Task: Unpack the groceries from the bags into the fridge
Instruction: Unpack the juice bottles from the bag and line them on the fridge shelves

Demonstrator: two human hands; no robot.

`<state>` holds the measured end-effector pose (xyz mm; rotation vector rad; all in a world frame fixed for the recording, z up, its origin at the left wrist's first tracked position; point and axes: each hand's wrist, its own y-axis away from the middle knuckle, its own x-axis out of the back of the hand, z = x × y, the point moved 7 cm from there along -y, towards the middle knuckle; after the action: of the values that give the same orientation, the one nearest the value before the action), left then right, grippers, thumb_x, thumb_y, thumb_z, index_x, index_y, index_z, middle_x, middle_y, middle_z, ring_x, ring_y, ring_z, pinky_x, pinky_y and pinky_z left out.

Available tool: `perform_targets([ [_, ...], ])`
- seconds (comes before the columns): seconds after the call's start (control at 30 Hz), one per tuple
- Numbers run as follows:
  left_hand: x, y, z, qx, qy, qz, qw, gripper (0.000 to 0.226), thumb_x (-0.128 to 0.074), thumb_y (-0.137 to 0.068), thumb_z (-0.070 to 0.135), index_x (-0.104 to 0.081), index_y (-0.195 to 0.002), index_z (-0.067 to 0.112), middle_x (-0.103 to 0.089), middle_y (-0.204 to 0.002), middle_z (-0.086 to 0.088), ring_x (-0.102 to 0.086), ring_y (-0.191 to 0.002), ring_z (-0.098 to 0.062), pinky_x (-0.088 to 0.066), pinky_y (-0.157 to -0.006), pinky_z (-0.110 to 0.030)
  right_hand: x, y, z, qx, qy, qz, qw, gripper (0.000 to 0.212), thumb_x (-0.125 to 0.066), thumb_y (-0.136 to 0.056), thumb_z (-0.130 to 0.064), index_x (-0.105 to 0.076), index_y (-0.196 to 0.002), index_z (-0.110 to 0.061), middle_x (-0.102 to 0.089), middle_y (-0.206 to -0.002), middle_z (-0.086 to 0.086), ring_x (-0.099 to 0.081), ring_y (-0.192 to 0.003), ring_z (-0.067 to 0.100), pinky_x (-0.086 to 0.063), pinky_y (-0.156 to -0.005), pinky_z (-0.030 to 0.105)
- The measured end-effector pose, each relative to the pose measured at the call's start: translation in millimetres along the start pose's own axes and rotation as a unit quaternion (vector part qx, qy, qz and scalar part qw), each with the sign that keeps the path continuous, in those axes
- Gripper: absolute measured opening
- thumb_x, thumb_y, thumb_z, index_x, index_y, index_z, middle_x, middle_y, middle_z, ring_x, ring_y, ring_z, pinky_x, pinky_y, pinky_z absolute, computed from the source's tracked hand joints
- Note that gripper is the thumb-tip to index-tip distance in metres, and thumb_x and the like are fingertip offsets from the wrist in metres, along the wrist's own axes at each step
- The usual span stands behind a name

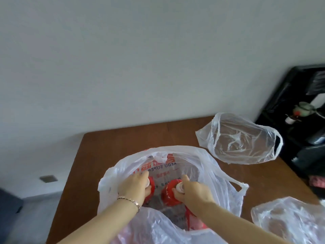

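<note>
A white printed plastic bag (207, 166) stands open on the brown table (109, 150). Inside it are two red bottles with pale caps. My left hand (135, 186), a bracelet on its wrist, grips the top of the left bottle (152, 184). My right hand (193, 191) grips the cap and neck of the right bottle (169, 192). Both hands are inside the bag's mouth. The bottles' lower parts are hidden by the bag and my arms.
An empty clear plastic bag (241, 138) lies at the table's far right. Another clear bag (290, 219) sits at the near right. A black appliance (299, 110) stands right of the table against the grey wall (140, 59).
</note>
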<state>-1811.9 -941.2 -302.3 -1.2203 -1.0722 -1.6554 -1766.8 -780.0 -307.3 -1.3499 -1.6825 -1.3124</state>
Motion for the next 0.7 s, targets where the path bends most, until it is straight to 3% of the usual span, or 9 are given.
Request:
perform_targets([
  [0.1, 38.3, 7.8, 36.0, -0.083, 0.013, 0.052, 0.995, 0.031, -0.049, -0.092, 0.043, -0.047, -0.116, 0.023, -0.057, -0.115, 0.009, -0.057, -0.104, -0.011, -0.041, -0.074, -0.021, 57.3, 37.4, 21.1, -0.05, -0.045, 0.094, 0.993, 0.04, -0.043, -0.091, -0.054, -0.044, -0.111, -0.019, -0.061, -0.086, -0.004, -0.057, -0.074, 0.016, -0.049, -0.069, 0.029],
  [0.2, 74.7, 14.2, 89.3, -0.148, 0.005, 0.075, 0.986, 0.032, -0.048, -0.09, 0.048, -0.05, -0.11, 0.023, -0.061, -0.114, 0.007, -0.058, -0.103, -0.015, -0.043, -0.075, -0.025, 110.2, 83.5, 47.4, -0.093, -0.065, 0.171, 0.979, 0.036, -0.047, -0.088, -0.056, -0.042, -0.096, -0.021, -0.061, -0.078, -0.005, -0.06, -0.07, 0.017, -0.05, -0.063, 0.03],
  [0.33, 104.4, 30.4, 176.8, -0.241, -0.007, 0.088, 0.967, 0.031, -0.046, -0.087, 0.053, -0.052, -0.099, 0.025, -0.064, -0.106, 0.005, -0.06, -0.099, -0.016, -0.039, -0.072, -0.025, 158.7, 155.0, 92.7, -0.146, -0.058, 0.252, 0.955, 0.036, -0.051, -0.086, -0.057, -0.038, -0.085, -0.023, -0.051, -0.063, -0.007, -0.05, -0.055, 0.008, -0.034, -0.047, 0.02],
  [0.43, 111.2, 59.7, 256.0, -0.348, -0.02, 0.099, 0.932, 0.034, -0.043, -0.087, 0.058, -0.045, -0.089, 0.024, -0.063, -0.1, 0.006, -0.06, -0.094, -0.015, -0.035, -0.067, -0.024, 172.6, 217.4, 131.5, -0.207, -0.044, 0.276, 0.938, 0.032, -0.047, -0.087, -0.059, -0.036, -0.09, -0.029, -0.051, -0.067, -0.011, -0.053, -0.058, 0.006, -0.039, -0.05, 0.017],
  [0.57, 97.5, 117.8, 366.2, -0.481, 0.002, 0.088, 0.872, 0.039, -0.044, -0.087, 0.059, -0.05, -0.098, 0.022, -0.061, -0.101, 0.007, -0.058, -0.095, -0.013, -0.039, -0.07, -0.024, 172.7, 322.3, 188.4, -0.309, -0.036, 0.293, 0.904, 0.034, -0.046, -0.089, -0.057, -0.044, -0.101, -0.025, -0.062, -0.084, -0.007, -0.063, -0.073, 0.014, -0.056, -0.068, 0.026],
  [0.7, 67.3, 203.3, 482.6, -0.578, -0.008, 0.069, 0.813, 0.036, -0.045, -0.087, 0.058, -0.048, -0.096, 0.024, -0.062, -0.099, 0.008, -0.058, -0.095, -0.013, -0.038, -0.07, -0.024, 152.1, 457.4, 250.9, -0.408, -0.076, 0.344, 0.842, 0.027, -0.046, -0.09, -0.052, -0.043, -0.091, -0.025, -0.054, -0.077, -0.005, -0.053, -0.069, 0.015, -0.043, -0.062, 0.025],
])
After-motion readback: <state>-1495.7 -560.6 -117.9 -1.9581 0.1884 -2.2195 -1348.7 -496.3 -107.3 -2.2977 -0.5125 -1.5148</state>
